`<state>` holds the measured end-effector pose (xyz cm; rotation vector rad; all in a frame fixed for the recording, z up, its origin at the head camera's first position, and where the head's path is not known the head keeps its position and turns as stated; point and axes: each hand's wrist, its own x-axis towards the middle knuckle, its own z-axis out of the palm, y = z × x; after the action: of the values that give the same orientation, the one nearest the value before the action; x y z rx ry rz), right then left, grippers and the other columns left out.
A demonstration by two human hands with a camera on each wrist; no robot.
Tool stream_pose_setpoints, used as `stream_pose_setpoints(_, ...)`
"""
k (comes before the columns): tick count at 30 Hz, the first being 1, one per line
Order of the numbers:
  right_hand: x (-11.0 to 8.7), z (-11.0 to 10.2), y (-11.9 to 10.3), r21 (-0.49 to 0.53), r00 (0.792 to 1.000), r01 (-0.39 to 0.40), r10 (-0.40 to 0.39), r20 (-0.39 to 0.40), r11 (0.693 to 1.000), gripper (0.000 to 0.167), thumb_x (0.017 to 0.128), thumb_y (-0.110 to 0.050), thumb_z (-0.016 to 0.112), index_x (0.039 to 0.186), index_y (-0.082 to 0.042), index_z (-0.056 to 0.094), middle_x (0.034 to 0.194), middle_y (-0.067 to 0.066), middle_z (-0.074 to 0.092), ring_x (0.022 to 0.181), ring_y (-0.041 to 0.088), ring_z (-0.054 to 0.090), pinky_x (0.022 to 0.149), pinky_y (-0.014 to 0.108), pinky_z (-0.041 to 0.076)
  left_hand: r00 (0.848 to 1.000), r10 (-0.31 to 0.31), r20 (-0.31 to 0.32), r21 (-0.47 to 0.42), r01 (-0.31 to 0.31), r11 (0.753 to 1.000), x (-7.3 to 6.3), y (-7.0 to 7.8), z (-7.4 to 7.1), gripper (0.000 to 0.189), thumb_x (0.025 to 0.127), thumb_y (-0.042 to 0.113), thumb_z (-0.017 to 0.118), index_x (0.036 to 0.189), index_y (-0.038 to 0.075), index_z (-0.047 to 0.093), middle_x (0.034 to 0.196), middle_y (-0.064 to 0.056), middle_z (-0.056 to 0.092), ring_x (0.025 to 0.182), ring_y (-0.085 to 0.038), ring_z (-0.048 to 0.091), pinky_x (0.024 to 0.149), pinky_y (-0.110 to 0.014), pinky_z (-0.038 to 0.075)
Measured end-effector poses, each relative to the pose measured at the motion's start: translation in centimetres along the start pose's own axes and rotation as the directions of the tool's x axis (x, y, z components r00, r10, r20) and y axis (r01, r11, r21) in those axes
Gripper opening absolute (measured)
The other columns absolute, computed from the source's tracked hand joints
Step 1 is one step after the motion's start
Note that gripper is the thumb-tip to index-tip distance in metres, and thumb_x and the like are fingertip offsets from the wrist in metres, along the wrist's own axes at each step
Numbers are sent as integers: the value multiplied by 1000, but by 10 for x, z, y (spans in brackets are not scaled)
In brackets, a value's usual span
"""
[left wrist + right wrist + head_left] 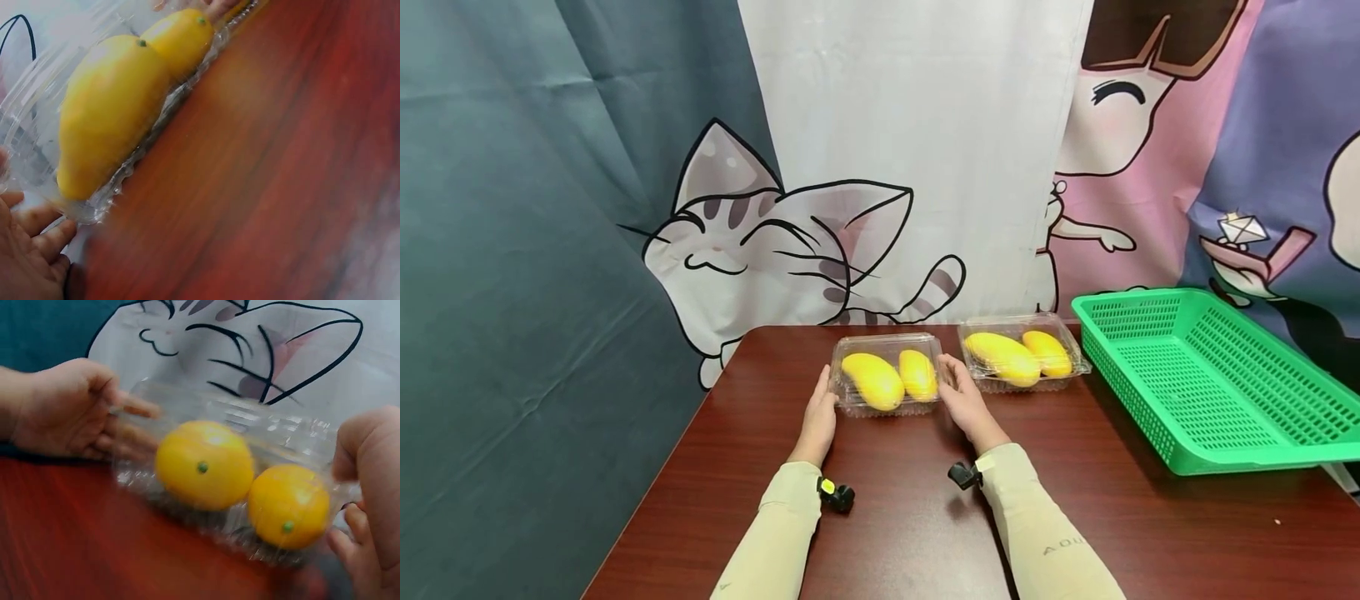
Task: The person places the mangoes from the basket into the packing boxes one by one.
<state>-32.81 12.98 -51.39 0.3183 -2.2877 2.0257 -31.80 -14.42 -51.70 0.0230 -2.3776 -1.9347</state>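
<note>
A clear plastic clamshell box (891, 412) with two yellow mangoes inside stands between my hands at the back of the table. The larger mango (872, 382) lies on the left, the smaller mango (917, 375) on the right. My left hand (819, 421) grips the box's left end. At the opposite end, my right hand (964, 402) holds it with fingers and thumb. Through the right wrist view, the left hand (62, 415) shows its fingers along the box wall. The lid looks closed over the fruit.
Just to the right stands a second clear box (1078, 367), also with two mangoes (1003, 358). A green plastic basket (1195, 462) sits at the table's right side. A printed curtain (917, 125) hangs directly behind the brown table (880, 517).
</note>
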Motion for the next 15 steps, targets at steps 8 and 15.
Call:
stream_pose_setpoints(8,-3,10,2,-316,978,-101,37,-203,943,31,98,-28,55,80,-4,61,147,17,52,135,37,49,108,53,40,968,18,-252,126,14,992,-1,-1,4,25,97,20,44,86,1,54,152,-14,46,141,-35,41,107,-53,36)
stream_pose_setpoints(15,-3,22,-1,-99,966,-113,87,-242,989,30,92,-15,52,72,6,59,150,14,50,140,38,42,106,52,37,951,-93,-294,-204,33,978,0,3,11,33,96,13,46,67,-2,54,153,-4,47,146,-28,34,111,-49,30)
